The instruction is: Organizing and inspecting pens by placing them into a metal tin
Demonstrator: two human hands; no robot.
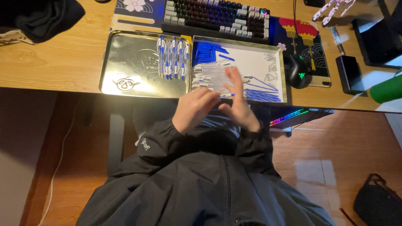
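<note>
The left hand (193,108) is curled shut around one end of a small blue and white pen (226,95), and the right hand (238,100) pinches the other end while its long fingers point up, just over the near edge of the desk (54,62). Behind the hands sit two flat tins side by side: the right tin (268,62) holds loose pen parts, and the left tin (130,62) holds a neat row of pens (172,57). A keyboard (215,16) and a black mouse (298,72) lie farther back.
</note>
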